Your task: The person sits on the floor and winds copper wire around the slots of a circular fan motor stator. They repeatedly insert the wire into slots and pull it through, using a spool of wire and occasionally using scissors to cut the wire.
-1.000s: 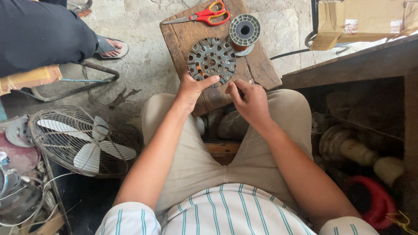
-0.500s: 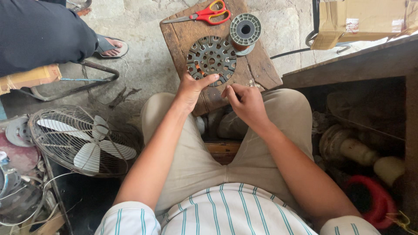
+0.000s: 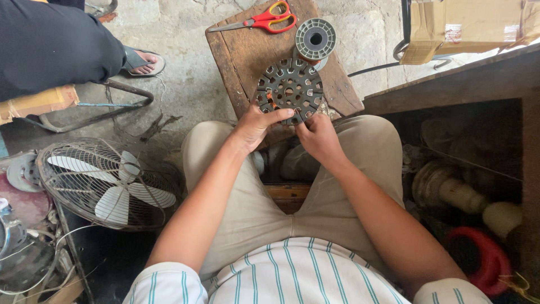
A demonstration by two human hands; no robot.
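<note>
Both hands grip the near rim of a round slotted stator (image 3: 290, 90) lying flat, face up, on a wooden stool (image 3: 236, 56): left hand (image 3: 256, 125) pinching with thumb on top, right hand (image 3: 318, 135) curled closed on the edge. Beyond it sit a grey spool (image 3: 315, 39) and red scissors (image 3: 264, 19), blades pointing left. Far right, a brown cardboard box (image 3: 467, 25) bears a small white label.

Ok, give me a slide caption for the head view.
Both hands, left and right, hold a slotted disc on a wooden stool.
</note>
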